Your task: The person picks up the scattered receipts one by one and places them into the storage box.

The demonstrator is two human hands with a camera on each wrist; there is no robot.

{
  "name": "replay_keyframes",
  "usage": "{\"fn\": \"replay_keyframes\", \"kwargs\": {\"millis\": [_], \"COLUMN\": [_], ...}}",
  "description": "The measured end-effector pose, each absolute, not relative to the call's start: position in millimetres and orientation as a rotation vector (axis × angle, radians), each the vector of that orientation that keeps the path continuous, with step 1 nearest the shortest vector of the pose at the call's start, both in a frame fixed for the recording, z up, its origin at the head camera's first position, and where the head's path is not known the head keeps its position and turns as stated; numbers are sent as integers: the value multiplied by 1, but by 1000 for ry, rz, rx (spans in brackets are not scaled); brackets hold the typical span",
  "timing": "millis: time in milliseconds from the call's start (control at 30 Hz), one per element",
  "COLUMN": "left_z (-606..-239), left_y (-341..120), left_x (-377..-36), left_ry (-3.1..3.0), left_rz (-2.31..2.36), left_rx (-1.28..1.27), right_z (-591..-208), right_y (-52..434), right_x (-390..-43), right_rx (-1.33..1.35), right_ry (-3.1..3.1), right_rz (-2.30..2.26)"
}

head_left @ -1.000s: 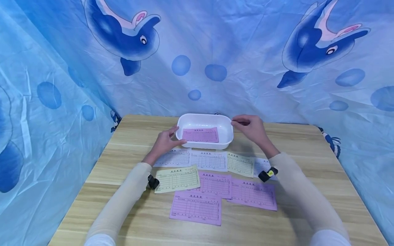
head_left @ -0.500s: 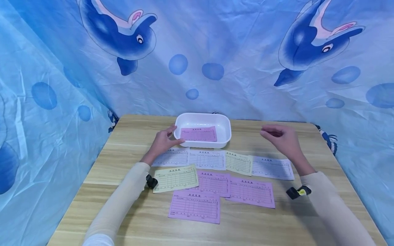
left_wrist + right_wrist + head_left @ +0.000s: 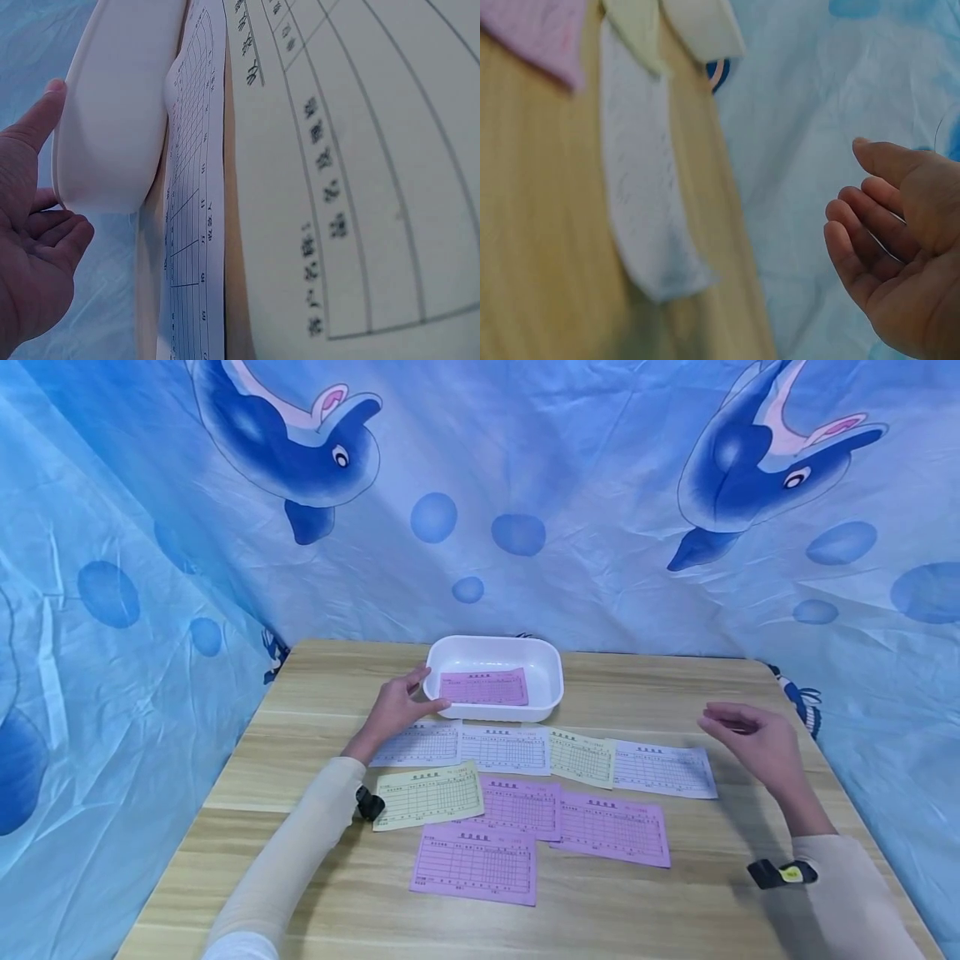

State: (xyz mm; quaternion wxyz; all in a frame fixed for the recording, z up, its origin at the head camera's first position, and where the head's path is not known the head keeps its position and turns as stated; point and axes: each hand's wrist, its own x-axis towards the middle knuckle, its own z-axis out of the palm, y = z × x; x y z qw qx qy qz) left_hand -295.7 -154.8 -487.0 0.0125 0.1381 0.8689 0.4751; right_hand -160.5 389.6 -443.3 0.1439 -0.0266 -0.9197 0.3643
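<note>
At the back of the table stands a white plastic tub with a pink receipt slip lying in it. My left hand holds the tub by its left end, thumb at the front rim and fingers around the side. In the left wrist view the thumb lies along the tub's wall. Out to the right, my right hand is in the air with loosely curled fingers and nothing in them. The nearest paper to it is a white slip on the table.
White slips and a yellow slip form a row in front of the tub. Closer in lie another yellow slip and several pink slips, some overlapping. A blue dolphin-print cloth hangs behind the wooden table.
My right hand has left the tub's right end and moved right and toward me, uncovering the rightmost white slip. My left hand stays at the tub.
</note>
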Motion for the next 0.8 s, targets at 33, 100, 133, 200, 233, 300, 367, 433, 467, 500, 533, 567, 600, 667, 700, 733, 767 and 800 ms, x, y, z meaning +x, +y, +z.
{"fn": "replay_keyframes", "kwargs": {"millis": [33, 100, 133, 200, 233, 300, 367, 433, 467, 500, 533, 567, 600, 667, 700, 733, 767, 800], "left_z": [-487, -487, -487, -487, -487, -487, -487, -487, -487, -487, -487, -487, -487, -487, -487, -487, -487, -487], "left_y": [-155, -156, -156, -156, -157, -157, -157, -157, -157, -156, -156, -156, -156, -156, -156, -156, -156, -156], "left_x": [-296, -295, -295, -295, -295, -295, -295, -295, -295, -295, -296, -296, -296, -296, -296, -296, -296, -296], "left_ry": [2710, 2709, 2709, 2709, 2710, 2710, 2715, 2720, 2722, 2725, 2728, 2728, 2726, 2725, 2723, 2722, 2722, 2723], "left_rz": [1480, 1476, 1472, 1469, 1465, 1461, 1458, 1454, 1454, 1453, 1451, 1450, 1448, 1450, 1450, 1449, 1447, 1446], "left_rx": [425, 421, 420, 422, 424, 429, 434, 434, 434, 434, 433, 433, 434, 432, 433, 435, 436, 438], "right_z": [-446, -451, -453, -459, -462, -467, -472, -477, -479, -481, -483, -485, -486, -489, -490, -492, -493, -494], "right_y": [393, 400, 402, 407, 409, 412, 414, 414, 414, 414, 414, 414, 414, 413, 413, 413, 412, 412], "right_x": [-158, -152, -150, -147, -145, -143, -142, -140, -140, -139, -139, -139, -138, -138, -139, -139, -139, -139], "right_rx": [-87, -103, -109, -127, -131, -151, -173, -195, -210, -218, -225, -231, -236, -243, -247, -255, -261, -269], "right_ry": [-2669, -2699, -2715, -2742, -2751, -2773, -2800, -2835, -2855, -2871, -2883, -2893, -2901, -2907, -2910, -2912, -2917, -2923], "right_rz": [1050, 1042, 1038, 1020, 1018, 1010, 996, 1004, 1002, 1006, 1013, 1023, 1032, 1044, 1048, 1051, 1050, 1053]}}
